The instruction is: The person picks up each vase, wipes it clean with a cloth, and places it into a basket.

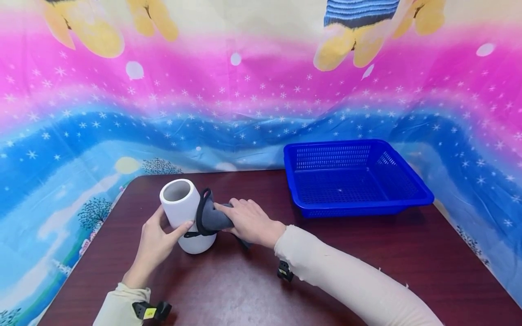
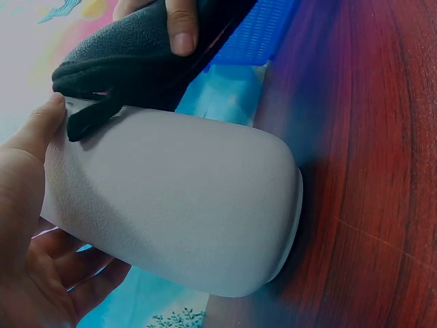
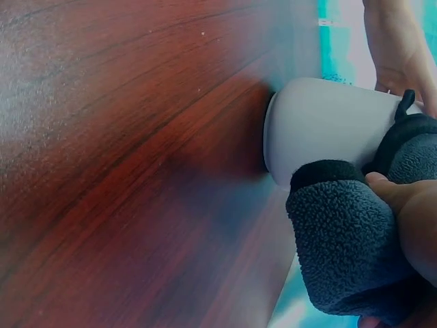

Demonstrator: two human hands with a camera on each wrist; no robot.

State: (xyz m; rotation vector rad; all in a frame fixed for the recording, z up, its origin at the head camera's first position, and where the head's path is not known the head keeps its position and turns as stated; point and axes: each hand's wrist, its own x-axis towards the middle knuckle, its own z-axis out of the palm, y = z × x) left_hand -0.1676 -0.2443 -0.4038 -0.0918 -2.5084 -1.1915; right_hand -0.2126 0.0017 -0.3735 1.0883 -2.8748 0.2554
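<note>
A white vase (image 1: 184, 213) with a wide round mouth stands on the table, left of the middle. My left hand (image 1: 157, 240) grips it from the left, the thumb across its front and the fingers behind. In the right hand (image 1: 250, 222) is a bunched dark grey cloth (image 1: 216, 217) with black edging, pressed against the vase's right side. A small black loop (image 2: 95, 119) on the cloth lies against the vase in the left wrist view. The right wrist view shows the fuzzy face of the cloth (image 3: 341, 246) hanging below the thumb.
A blue plastic basket (image 1: 363, 206) with perforated walls sits at the back right of the dark red wooden table (image 1: 253, 290). Behind the table hangs a printed curtain (image 1: 244, 99) in pink and blue. Each wrist carries a small black camera.
</note>
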